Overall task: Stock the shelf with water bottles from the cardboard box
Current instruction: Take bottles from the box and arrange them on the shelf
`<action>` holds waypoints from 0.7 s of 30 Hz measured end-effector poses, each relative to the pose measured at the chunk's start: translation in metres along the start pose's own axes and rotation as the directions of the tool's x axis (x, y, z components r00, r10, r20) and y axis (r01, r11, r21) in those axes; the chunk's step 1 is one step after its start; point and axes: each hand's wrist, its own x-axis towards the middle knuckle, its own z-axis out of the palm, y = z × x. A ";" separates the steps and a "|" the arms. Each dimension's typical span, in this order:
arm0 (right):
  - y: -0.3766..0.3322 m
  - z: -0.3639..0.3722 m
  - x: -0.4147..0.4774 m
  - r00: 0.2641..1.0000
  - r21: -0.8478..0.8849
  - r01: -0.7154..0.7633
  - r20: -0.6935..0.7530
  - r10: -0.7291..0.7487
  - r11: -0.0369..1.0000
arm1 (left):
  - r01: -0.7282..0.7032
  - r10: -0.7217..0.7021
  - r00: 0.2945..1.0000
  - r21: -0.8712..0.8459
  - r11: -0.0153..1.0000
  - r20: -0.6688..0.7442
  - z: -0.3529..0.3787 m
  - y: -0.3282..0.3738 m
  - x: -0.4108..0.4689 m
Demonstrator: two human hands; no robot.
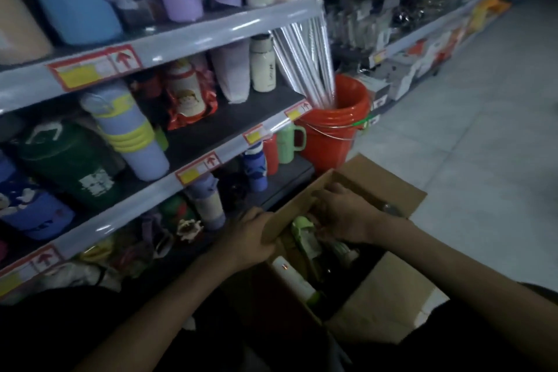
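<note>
An open cardboard box [389,296] stands on the floor in front of me, beside the shelf unit [169,39]. My left hand [250,238] grips the box's left flap [302,205] and holds it aside. My right hand [344,214] reaches into the box, fingers curled over a green-lidded bottle [305,232]; the grip itself is hidden. A white bottle with a green base [294,281] lies lower in the box. The shelves hold many bottles and flasks, among them a lilac and yellow one [126,127].
An orange bucket [335,130] with rolled clear sheets [308,60] stands just past the shelf end, behind the box. A second shelf run [422,33] stretches along the back right. Pale tiled floor [483,145] lies to the right.
</note>
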 end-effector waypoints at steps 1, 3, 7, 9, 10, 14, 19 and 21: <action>0.010 0.007 -0.001 0.998 -0.006 -0.029 0.054 0.029 1.000 | -0.014 0.014 1.000 0.021 1.000 0.027 0.012 0.003 0.007; 0.029 0.023 -0.006 0.982 -0.062 -0.065 0.173 0.075 0.996 | -0.020 0.013 0.994 0.073 0.997 0.105 0.037 0.008 0.019; 0.054 0.061 -0.017 0.929 -0.173 -0.084 0.342 0.140 0.981 | -0.034 -0.008 0.971 0.172 0.985 0.240 0.084 0.014 0.038; 0.062 0.078 -0.022 0.905 -0.207 -0.069 0.399 0.149 0.976 | -0.059 -0.011 0.950 0.216 0.975 0.311 0.107 0.014 0.046; 0.066 0.084 -0.025 0.892 -0.241 -0.053 0.426 0.154 0.969 | -0.070 -0.016 0.939 0.235 0.969 0.344 0.118 0.012 0.050; 0.080 0.098 -0.029 0.854 -0.244 -0.028 0.498 0.150 0.969 | -0.077 -0.044 0.902 0.261 0.962 0.429 0.149 0.004 0.071; 0.091 0.109 -0.026 0.816 -0.153 -0.032 0.566 0.114 0.988 | -0.188 0.027 0.876 0.289 0.939 0.481 0.180 0.012 0.101; 0.093 0.110 -0.024 0.818 -0.130 -0.037 0.565 0.105 0.991 | -0.231 0.058 0.866 0.294 0.927 0.497 0.191 0.021 0.112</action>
